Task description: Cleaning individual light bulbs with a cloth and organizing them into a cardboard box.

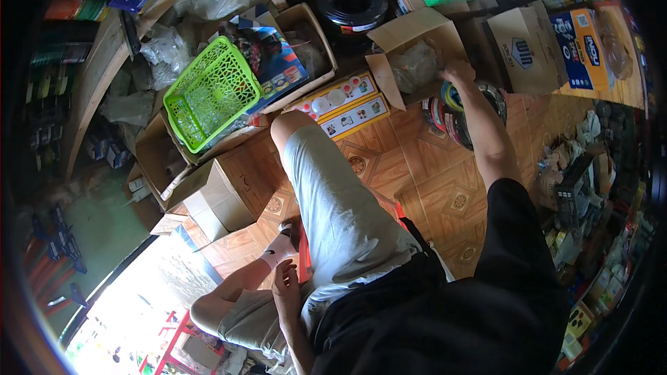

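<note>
My right hand (458, 72) reaches up to the right edge of an open cardboard box (424, 26), which holds clear plastic bags (417, 66). Just beneath that hand are a yellow-and-blue coil (451, 96) and wrapped black coils (460, 127); its fingertips are partly hidden, so its grip is unclear. My left hand (285, 277) hangs over my lap beside the lower leg, with loosely bent fingers and nothing visible in it. Long yellow-edged boxes with pictures (356, 116) lie on the floor beyond my knee. A green plastic basket (213, 91) rests tilted on cardboard boxes to the left.
A black cable coil (352, 2) stands at the top. Closed cardboard (526, 52) and orange-and-blue boxes (582, 49) are at upper right. An open carton (245, 187) sits on the patterned floor (432, 177). Cluttered goods (578, 182) line the right side; a curved wooden edge (99, 73) runs at left.
</note>
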Demonstrator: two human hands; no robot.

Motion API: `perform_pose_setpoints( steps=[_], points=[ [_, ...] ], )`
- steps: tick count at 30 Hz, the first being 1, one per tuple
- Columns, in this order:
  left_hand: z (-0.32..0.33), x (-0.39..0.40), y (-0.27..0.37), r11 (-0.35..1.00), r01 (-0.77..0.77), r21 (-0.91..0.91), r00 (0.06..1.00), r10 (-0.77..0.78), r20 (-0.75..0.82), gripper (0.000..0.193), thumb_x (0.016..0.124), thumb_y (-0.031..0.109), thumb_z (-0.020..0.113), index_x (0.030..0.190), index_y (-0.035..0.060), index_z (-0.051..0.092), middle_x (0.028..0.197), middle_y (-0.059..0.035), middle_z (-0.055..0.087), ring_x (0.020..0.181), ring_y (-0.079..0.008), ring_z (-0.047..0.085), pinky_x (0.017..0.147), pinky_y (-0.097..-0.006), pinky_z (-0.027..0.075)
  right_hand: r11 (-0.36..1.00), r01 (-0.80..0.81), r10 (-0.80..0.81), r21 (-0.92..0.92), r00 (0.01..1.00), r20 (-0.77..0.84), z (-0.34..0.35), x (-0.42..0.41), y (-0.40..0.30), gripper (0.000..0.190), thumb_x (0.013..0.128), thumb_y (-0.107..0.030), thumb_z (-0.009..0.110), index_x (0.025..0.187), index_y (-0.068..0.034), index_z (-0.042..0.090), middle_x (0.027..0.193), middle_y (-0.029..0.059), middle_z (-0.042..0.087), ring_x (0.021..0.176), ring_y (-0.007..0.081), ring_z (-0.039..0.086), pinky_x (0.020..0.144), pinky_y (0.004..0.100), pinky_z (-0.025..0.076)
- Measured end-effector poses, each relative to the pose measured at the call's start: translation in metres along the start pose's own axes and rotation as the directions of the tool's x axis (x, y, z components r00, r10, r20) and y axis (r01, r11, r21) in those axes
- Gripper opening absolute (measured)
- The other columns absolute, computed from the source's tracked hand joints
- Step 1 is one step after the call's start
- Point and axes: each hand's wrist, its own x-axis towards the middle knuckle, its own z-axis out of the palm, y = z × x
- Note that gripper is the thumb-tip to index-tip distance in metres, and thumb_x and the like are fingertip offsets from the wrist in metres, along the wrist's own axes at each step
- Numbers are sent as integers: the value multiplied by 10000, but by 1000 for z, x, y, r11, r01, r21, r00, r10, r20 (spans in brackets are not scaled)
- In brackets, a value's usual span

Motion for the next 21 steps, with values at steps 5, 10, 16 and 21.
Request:
perform_pose_setpoints(
  steps=[5, 10, 16, 21],
  points=[
    [2, -5, 4, 999, 40, 4, 999, -40, -19, 251, 1039, 122, 541, 1238, 11, 644, 1119, -174, 741, 984, -289, 725, 871, -399, 561, 993, 58, -58, -101, 998, 1, 25, 9, -9, 405, 867, -262, 727, 1254, -144, 746, 1318, 145, 714, 1259, 347, 666, 1016, 467, 569],
    [8, -12, -8, 999, 15, 34, 999, -13, -47, 253, 1042, 145, 547, 1237, 18, 644, 1118, -179, 738, 974, -306, 731, 877, -409, 567, 985, 105, -96, -137, 993, 72, 28, 15, -21, 446, 873, -235, 696, 1308, -137, 710, 1354, 160, 691, 1270, 364, 655, 1039, 483, 557],
    [14, -12, -6, 999, 43, 7, 997, -42, -62, 243, 1044, 155, 553, 1232, 36, 651, 1111, -168, 739, 964, -309, 733, 884, -414, 569, 985, 119, -112, -127, 992, 66, 24, 14, -9, 430, 874, -268, 698, 1262, -86, 725, 1337, 187, 694, 1256, 391, 656, 1034, 499, 553],
    [12, -16, 2, 1000, -16, 9, 998, 16, -66, 239, 1049, 155, 548, 1221, 24, 651, 1104, -161, 742, 964, -310, 734, 885, -415, 570, 946, 317, -324, -75, 937, -129, 0, -20, 3, 496, 862, -427, 743, 1092, 12, 737, 1154, 252, 736, 1110, 444, 699, 964, 497, 568]
  ],
)
